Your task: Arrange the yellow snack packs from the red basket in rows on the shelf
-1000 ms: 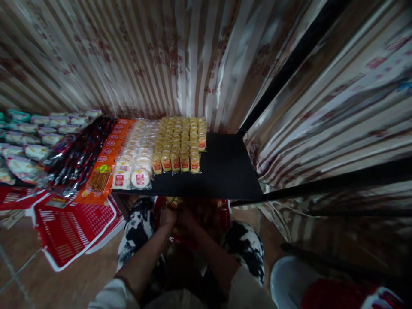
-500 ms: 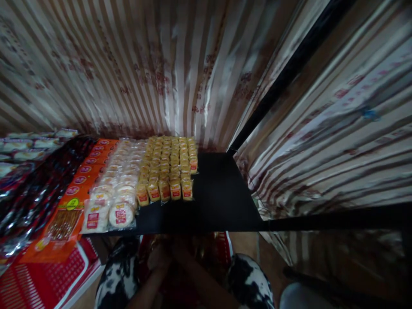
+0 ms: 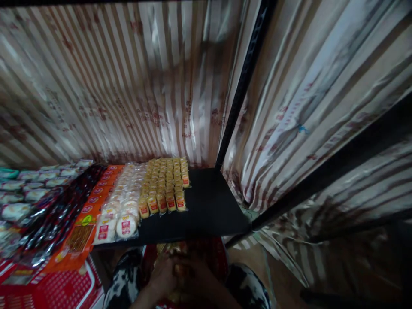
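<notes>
At the bottom of the view, below the front edge of a black shelf (image 3: pixel 209 210), my left hand (image 3: pixel 162 277) and my right hand (image 3: pixel 193 277) are pressed together. Both reach into a red basket (image 3: pixel 219 257) between my knees. Their fingers seem closed around small yellowish packets (image 3: pixel 170 249), but the dim light hides the grip. On the shelf lie rows of small yellow snack packets with red labels (image 3: pixel 165 184), beside round white cakes in clear wrap (image 3: pixel 124 214).
Orange packets (image 3: pixel 86 214), dark shiny packets (image 3: pixel 54 214) and white-green packets (image 3: pixel 22 193) fill the shelf's left part. Another red basket (image 3: pixel 58 287) lies at the lower left. Striped foil sheeting (image 3: pixel 128 86) backs the shelf; black frame bars (image 3: pixel 240 94) stand at right.
The view has tilted upward, so the shelf and my hands sit lower in the picture. My hands stay together in the red basket.
</notes>
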Action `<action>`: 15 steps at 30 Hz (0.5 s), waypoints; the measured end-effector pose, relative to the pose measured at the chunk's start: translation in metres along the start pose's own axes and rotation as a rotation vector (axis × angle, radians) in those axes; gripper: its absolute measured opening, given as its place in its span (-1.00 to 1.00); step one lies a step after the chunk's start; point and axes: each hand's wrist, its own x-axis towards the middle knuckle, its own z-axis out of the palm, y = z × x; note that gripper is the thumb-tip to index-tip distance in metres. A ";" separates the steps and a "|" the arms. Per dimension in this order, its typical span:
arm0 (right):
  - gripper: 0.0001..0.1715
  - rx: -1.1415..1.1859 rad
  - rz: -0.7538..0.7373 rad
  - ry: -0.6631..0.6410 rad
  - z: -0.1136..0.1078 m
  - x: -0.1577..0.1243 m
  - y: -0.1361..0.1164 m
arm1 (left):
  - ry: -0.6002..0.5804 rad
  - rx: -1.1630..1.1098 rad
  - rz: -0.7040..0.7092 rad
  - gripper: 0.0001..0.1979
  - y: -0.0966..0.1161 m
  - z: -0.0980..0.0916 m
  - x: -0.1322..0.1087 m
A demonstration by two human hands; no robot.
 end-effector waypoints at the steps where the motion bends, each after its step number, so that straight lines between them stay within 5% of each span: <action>1: -0.52 0.011 -0.018 0.001 -0.007 -0.005 -0.003 | 0.007 0.013 0.060 -0.50 0.006 -0.006 -0.004; 7: -0.65 0.090 0.026 0.157 -0.056 -0.009 -0.023 | 0.192 -0.087 0.340 -0.55 0.054 -0.042 -0.001; 12: -0.66 0.264 0.034 0.429 -0.093 0.026 -0.035 | 0.581 -0.356 0.197 -0.54 0.090 -0.047 0.013; 15: -0.59 0.305 0.009 0.566 -0.105 0.057 -0.033 | 0.600 -0.548 0.186 -0.57 0.099 -0.033 0.028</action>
